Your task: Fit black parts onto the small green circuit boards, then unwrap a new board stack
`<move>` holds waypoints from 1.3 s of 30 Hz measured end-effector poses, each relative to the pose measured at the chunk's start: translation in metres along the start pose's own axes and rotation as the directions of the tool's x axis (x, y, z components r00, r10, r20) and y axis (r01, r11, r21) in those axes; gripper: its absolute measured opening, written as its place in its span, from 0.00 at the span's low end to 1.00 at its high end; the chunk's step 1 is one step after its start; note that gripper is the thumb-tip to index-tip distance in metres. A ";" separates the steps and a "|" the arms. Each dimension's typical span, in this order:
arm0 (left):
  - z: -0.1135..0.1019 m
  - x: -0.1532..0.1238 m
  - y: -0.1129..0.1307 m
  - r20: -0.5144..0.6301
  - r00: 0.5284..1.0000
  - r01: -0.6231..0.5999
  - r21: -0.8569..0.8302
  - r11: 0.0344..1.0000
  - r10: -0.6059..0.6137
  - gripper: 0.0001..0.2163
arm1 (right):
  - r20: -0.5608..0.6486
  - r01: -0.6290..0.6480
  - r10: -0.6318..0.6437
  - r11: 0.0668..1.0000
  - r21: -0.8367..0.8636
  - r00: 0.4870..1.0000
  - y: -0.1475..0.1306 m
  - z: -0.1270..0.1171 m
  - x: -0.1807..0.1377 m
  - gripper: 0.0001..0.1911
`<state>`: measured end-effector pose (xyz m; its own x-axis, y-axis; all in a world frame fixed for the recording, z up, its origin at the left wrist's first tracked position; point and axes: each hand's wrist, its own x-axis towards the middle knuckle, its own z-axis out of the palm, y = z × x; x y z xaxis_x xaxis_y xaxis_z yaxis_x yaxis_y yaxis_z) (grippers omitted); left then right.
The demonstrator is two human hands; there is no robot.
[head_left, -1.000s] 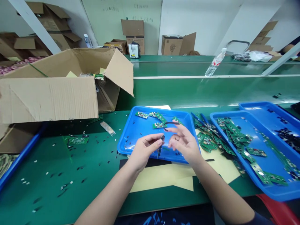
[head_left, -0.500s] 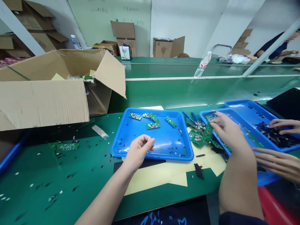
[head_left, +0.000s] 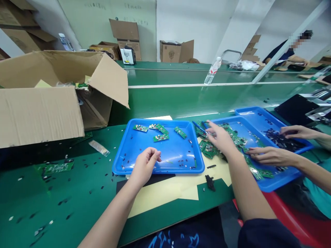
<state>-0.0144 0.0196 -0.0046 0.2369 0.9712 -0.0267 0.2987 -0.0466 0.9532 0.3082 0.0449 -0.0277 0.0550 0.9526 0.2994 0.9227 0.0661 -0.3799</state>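
Observation:
My left hand [head_left: 147, 162] hovers over the front of a blue tray [head_left: 120, 148], thumb pressed to curled fingers. Whatever it may pinch is hidden. Several small green circuit boards [head_left: 160, 137] lie towards the back of that tray, with dark scraps around its edges. To the right, my right hand [head_left: 220, 137] reaches over a pile of green circuit boards [head_left: 209, 150], its fingers apart. Its fingertips are at the blue-handled pliers [head_left: 198, 127]; whether they touch the handles I cannot tell. No board shows in this hand.
A co-worker's hands [head_left: 274, 156] work over two more blue trays [head_left: 284, 182] of boards and black pieces. A large cardboard box [head_left: 38, 113] stands at the left. Loose scraps dot the green table [head_left: 85, 196]. A water bottle [head_left: 213, 71] stands on the ledge behind.
My right hand has let go of a green board and moved left to the pliers. The left hand stays over the tray. The co-worker's nearer hand has moved over the boards.

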 end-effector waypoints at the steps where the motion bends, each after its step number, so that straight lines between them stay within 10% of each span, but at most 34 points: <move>1: 0.000 0.001 -0.001 -0.003 1.000 -0.007 0.070 0.998 0.008 0.13 | 0.029 0.051 -0.050 0.999 -0.017 0.998 -0.010 0.007 0.002 0.30; 10: 0.003 0.002 -0.008 0.143 0.989 -0.029 0.360 0.933 -0.024 0.14 | -0.030 0.054 -0.057 0.995 -0.086 0.998 -0.022 0.023 0.016 0.25; 16: 0.004 -0.004 -0.002 0.324 0.943 -0.036 0.326 0.945 -0.076 0.16 | -0.359 0.025 0.148 0.899 0.436 0.922 -0.043 -0.002 0.005 0.24; 26: 0.017 -0.013 0.000 0.048 0.998 -0.041 -0.206 0.978 0.052 0.12 | 0.119 -0.132 0.060 0.321 0.938 0.991 -0.139 0.016 -0.032 0.23; 34: 0.006 -0.011 -0.005 -0.095 0.823 -0.515 0.294 0.805 0.560 0.11 | 0.365 -0.365 -0.009 0.029 0.931 0.931 -0.137 0.036 -0.039 0.26; 39: 0.011 -0.012 -0.004 -0.115 0.975 -0.210 -0.226 0.951 0.188 0.27 | 0.259 -0.265 0.060 0.108 0.958 0.964 -0.139 0.037 -0.042 0.28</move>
<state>-0.0086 0.0056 -0.0115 0.1808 0.9655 0.1876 0.0258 -0.1954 0.9804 0.1632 0.0066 -0.0195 0.0092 0.9992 0.0387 -0.2806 0.0397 -0.9590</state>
